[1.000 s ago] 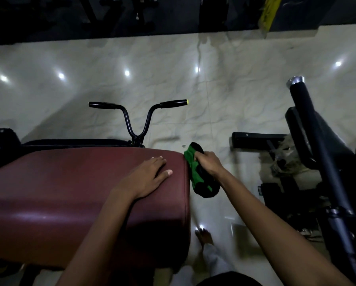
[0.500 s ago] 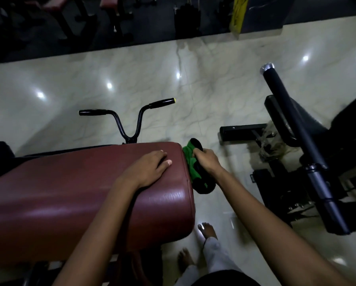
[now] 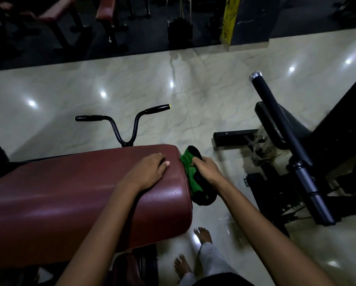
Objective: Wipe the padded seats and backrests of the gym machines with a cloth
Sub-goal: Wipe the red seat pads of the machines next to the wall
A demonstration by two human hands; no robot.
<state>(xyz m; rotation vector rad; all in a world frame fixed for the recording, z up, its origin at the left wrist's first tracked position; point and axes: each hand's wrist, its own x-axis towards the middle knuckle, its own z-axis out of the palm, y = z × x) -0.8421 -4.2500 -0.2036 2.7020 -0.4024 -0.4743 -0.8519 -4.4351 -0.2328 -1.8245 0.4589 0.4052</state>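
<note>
A long maroon padded bench pad (image 3: 69,195) fills the lower left of the head view. My left hand (image 3: 150,172) rests flat on its top near the right end, fingers straight. My right hand (image 3: 207,171) grips a green and black cloth (image 3: 190,174) and presses it against the pad's right end face. Part of the cloth hangs below my hand.
Black handlebars (image 3: 123,122) rise behind the pad. A black machine with a padded seat (image 3: 284,129) and a long black bar (image 3: 286,137) stands at the right. Glossy marble floor (image 3: 204,96) lies between. Dark benches stand at the back. My bare feet (image 3: 202,236) are below the pad's end.
The view has tilted up and shows more of the far room. My right hand with the cloth has shifted slightly along the pad's end. My left hand has stayed on the pad.
</note>
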